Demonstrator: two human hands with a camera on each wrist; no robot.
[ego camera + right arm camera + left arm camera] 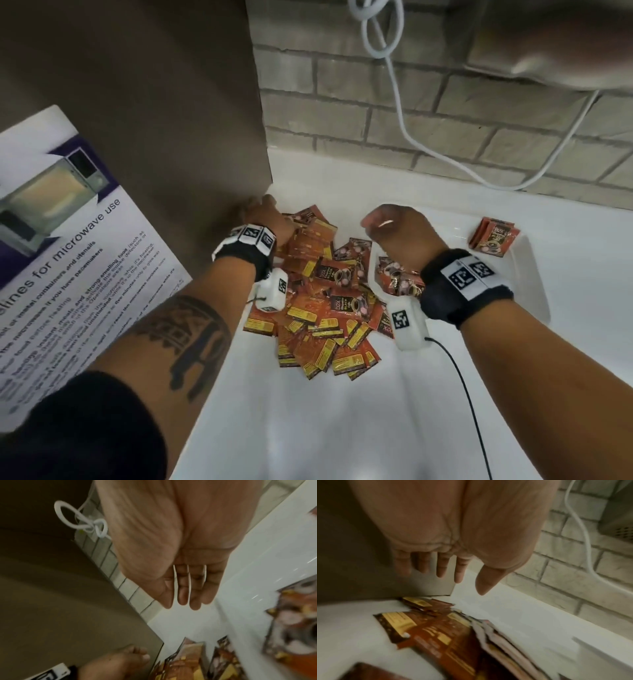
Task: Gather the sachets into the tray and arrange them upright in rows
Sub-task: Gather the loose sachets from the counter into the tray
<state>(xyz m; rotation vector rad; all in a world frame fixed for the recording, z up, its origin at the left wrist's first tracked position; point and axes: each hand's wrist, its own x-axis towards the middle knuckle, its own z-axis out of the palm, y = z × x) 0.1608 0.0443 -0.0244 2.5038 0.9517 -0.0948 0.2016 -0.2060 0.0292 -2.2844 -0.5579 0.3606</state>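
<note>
Most sachets [318, 298] lie in a loose heap toward the counter's [342, 428] back left corner, a few already in the white tray [527, 274] at its right. The left hand [265, 217] reaches past the heap's far edge, probably to rake it in. The right hand [394, 229] hovers above. The wrist views alone show both palms empty, fingers straight and relaxed; only the head view shows the tray whole.

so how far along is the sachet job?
Early. Done: a small stack of sachets stands at the tray's far end, with a few more near the right wrist. In hand: nothing; left hand and right hand are both empty. Left: the big loose pile on the counter.
</note>
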